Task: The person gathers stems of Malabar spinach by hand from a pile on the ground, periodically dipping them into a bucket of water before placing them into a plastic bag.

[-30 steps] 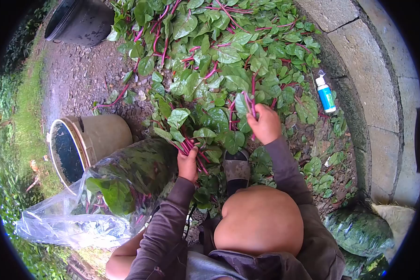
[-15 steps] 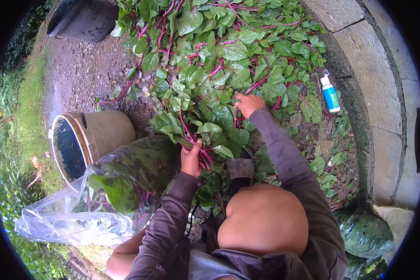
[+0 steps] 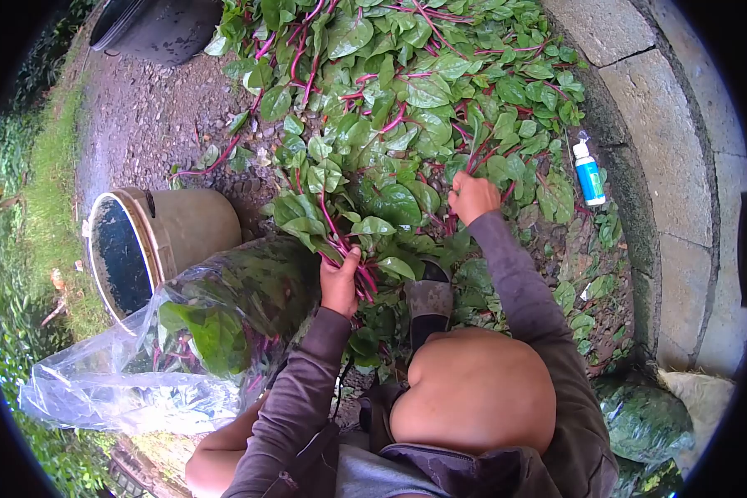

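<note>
My left hand is closed around a bunch of purple-stemmed leafy greens, whose stem ends stick out below the fist. To its right, my right hand grips a stem with green leaves at the near part of a wide heap of the same greens on the ground. A clear plastic bag filled with greens lies beside my left forearm.
A pale bucket lies tipped on its side at the left, with a dark bucket beyond it. A blue and white bottle lies by the concrete kerb. Another filled bag is at the lower right.
My right hand has moved a little right and now has a leafy stem in its grip. My left hand has stayed in place with its bunch.
</note>
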{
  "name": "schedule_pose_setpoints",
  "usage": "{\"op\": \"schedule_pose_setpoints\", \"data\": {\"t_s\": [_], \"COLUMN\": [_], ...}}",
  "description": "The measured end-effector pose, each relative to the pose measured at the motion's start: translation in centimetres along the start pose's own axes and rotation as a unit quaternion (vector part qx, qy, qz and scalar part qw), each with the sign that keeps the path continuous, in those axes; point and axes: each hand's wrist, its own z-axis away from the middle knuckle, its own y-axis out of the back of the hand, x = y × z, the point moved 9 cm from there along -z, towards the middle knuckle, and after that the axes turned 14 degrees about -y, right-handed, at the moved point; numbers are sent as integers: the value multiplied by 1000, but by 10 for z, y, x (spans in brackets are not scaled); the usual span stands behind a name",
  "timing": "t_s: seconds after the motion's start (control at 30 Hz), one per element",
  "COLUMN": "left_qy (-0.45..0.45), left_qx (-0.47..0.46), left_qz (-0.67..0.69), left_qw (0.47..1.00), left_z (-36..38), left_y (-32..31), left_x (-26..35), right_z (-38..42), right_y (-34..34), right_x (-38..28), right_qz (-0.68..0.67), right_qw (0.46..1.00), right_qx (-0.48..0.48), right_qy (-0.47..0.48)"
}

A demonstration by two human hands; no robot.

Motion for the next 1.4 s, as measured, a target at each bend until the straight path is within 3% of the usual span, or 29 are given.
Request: {"op": "schedule_pose_setpoints", "data": {"t_s": [0.07,0.2,0.3,0.33,0.47,0.57,0.6,0.7,0.77,0.83,0.9,0.93,0.97,1.0,1.03,1.07,1.1,1.17,1.27,1.37,1.4], "left_qy": [-11,-15,-10,-3,-9,-12,-13,-2,21,72,101,100,97,88,87,87,87,94,98,105,99], "left_qx": [-6,-13,-17,-12,-2,-12,-20,-50,-68,-58,-69,-74,-80,-44,-45,-46,-48,-58,-59,-67,-73], "left_qz": [-13,-26,-28,-19,-22,-37,-41,-40,-17,102,118,84,51,22,21,21,22,35,50,49,43], "left_qw": [1000,999,999,1000,1000,999,999,998,997,990,985,989,991,995,995,995,995,993,992,991,991], "left_z": [-2,-5,-4,-3,1,0,-1,-3,0,-1,-3,-3,-4,-7,-7,-7,-6,-6,-2,3,4], "left_y": [0,-3,-2,-2,2,3,1,-15,-31,-33,-36,-34,-33,-23,-23,-23,-23,-14,-10,-2,-1], "left_x": [-1,-5,-14,-16,-19,-20,-19,-14,-11,-27,-30,-29,-26,-29,-26,-24,-23,-28,-21,-19,-17], "right_z": [10,34,28,19,26,37,47,60,86,115,123,119,115,107,93,75,62,39,35,37,34], "right_y": [31,52,37,24,38,48,61,48,41,-4,-23,-27,-19,-16,-6,-12,-11,-20,-59,-86,-87], "right_x": [-1,-6,1,10,35,50,40,-2,-58,-97,-108,-104,-99,-83,-63,-26,12,85,130,109,97], "right_qz": [-105,-344,-381,-296,-286,-536,-556,-429,-318,-295,-225,-230,-322,-342,-385,-425,-515,-464,-382,-464,-523], "right_qw": [991,938,924,955,955,835,821,903,943,914,927,921,885,878,884,888,850,870,849,805,784], "right_qx": [75,20,-28,-36,29,119,126,21,0,-27,-178,-197,-222,-288,-212,-173,-93,-25,-194,-211,-164], "right_qy": [18,40,15,8,-70,-40,-26,-3,100,277,240,246,254,170,157,36,-67,-163,-311,-305,-292]}}
